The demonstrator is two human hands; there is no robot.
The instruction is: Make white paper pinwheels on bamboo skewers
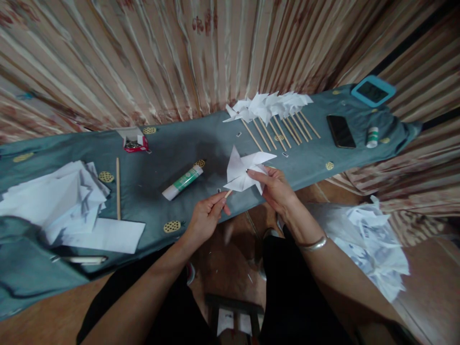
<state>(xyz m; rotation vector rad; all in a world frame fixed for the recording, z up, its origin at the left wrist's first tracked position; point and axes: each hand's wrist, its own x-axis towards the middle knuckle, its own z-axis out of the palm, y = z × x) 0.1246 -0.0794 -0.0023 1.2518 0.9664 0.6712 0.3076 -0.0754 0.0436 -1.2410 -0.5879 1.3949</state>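
Observation:
A white paper pinwheel [237, 167] on a thin wooden stick [228, 193] is held over the front edge of the cloth-covered table. My left hand [208, 213] pinches the stick below the paper blades. With its thumb at the dark pin in the centre, my right hand [275, 187] grips the pinwheel's paper; the fingers behind it are partly hidden. Just left of the pinwheel lies a glue stick [183, 182] with a green label. Behind it, several finished pinwheels [269, 106] rest in a row, sticks pointing toward me.
Stacked white paper [53, 196] covers the table's left part, near a loose stick [118, 189], a pen [81, 259] and a red box of pins [135, 143]. At right are a phone [340, 131], a small bottle [373, 137] and a blue-framed device [373, 91]. A white plastic bag [373, 239] sits below.

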